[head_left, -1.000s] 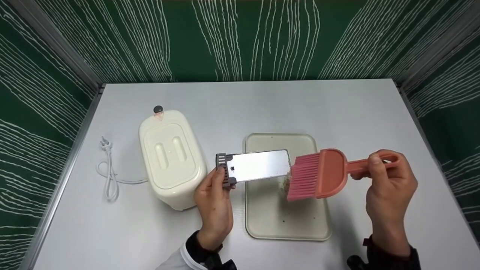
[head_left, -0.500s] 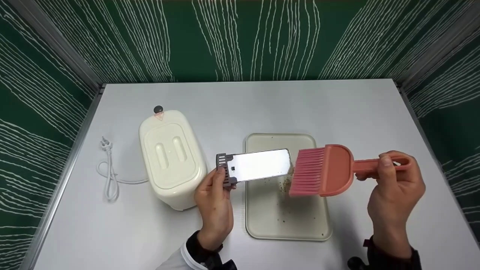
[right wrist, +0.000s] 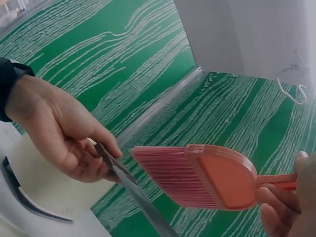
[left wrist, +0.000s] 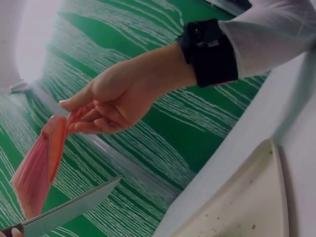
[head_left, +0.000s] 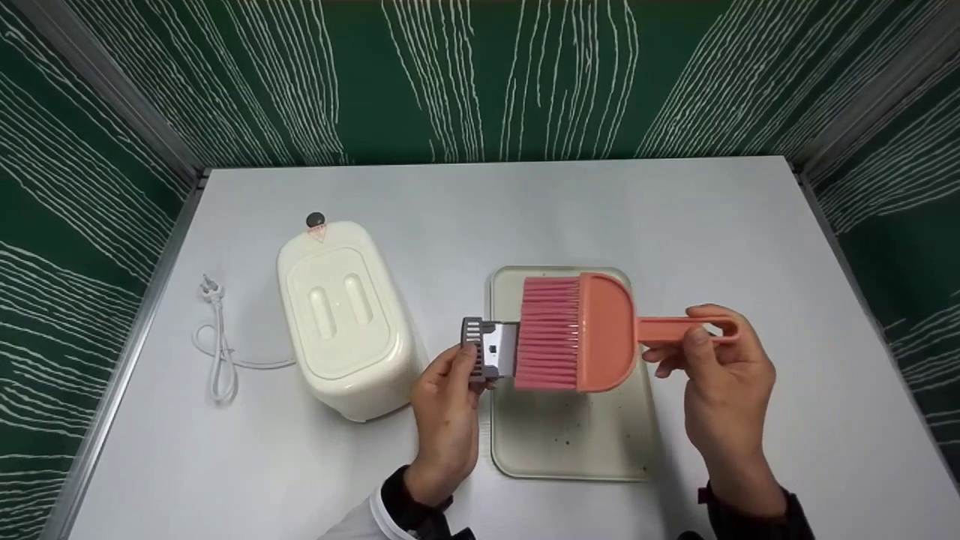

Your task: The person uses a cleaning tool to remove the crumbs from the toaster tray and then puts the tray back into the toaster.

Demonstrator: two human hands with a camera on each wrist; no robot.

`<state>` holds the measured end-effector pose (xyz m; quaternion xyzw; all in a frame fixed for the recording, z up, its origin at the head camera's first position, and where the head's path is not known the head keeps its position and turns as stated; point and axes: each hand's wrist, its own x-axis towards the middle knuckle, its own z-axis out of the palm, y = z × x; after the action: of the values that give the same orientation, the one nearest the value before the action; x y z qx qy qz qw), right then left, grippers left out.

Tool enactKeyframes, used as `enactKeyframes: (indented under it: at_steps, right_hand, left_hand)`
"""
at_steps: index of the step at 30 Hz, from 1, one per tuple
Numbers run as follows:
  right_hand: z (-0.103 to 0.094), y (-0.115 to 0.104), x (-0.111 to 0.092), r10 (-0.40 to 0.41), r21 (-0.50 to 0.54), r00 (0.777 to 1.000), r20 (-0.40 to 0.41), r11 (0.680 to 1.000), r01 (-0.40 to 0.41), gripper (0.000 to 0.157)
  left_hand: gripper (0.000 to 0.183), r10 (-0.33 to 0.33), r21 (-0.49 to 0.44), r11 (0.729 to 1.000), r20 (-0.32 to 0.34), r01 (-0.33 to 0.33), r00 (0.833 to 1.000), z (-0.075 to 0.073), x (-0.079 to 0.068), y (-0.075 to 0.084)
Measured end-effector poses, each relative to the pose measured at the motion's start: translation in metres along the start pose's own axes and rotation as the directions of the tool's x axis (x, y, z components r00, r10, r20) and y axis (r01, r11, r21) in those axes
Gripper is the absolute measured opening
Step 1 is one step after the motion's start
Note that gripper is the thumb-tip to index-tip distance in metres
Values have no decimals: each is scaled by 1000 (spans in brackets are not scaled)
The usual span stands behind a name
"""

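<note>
- Walls [head_left: 375, 75] of dark green, streaked with wavy white lines, enclose the far edge and both sides of the work area.
- White table [head_left: 690, 217], a flat, pale surface on which the appliance and the tray rest.
- Cream appliance [head_left: 337, 315] with rounded corners, on the left of the table, set at a slant; its top has two long, narrow ovals side by side.
- Beige tray [head_left: 555, 435], rectangular with a low rim, to the right of the appliance and apart from it.
- Coral brush [head_left: 606, 334] with pink bristles, raised above the tray, bristles pointing left.
- Left hand [head_left: 448, 424], pinching the grey slotted end of the metal plate, thumb on top.
- Right hand [head_left: 726, 394], fingers curled around the brush handle, thumb laid along it.
- Metal plate [head_left: 506, 349], thin and shiny, held over the tray's left side; seen from the head, the bristles hide its right part. Whether they touch it is hard to tell.
- White cord [head_left: 262, 366], looped on the table left of the appliance and ending in a plug [head_left: 211, 288].
- Dark round knob [head_left: 316, 220] at the appliance's far end.
- Small dark specks [head_left: 568, 442] scattered on the tray.
</note>
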<state>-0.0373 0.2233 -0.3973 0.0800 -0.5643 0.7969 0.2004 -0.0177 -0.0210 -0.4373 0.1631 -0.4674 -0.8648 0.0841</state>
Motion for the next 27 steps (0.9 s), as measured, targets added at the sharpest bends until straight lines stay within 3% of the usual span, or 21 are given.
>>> enactKeyframes:
  at_steps: [5,10,14,27]
  right_hand:
    - [6,5,-6,49,-32,997,57,998,-47,16]
    - [8,9,-10,28,-102,995,94,995,-18,18]
    - [9,8,-11,6,-197,995,103,980,15,16]
    - [3,3,-5,-23,-176,992,127,983,45,15]
  left_hand:
    - [26,-44,11,999,56,43,997,1,-2,-2]
    - [26,-52,25,998,96,50,994,0,-3,-3]
    - [26,-49,31,998,88,46,995,0,-4,-3]
    - [27,-30,17,999,33,30,999,-1,1,2]
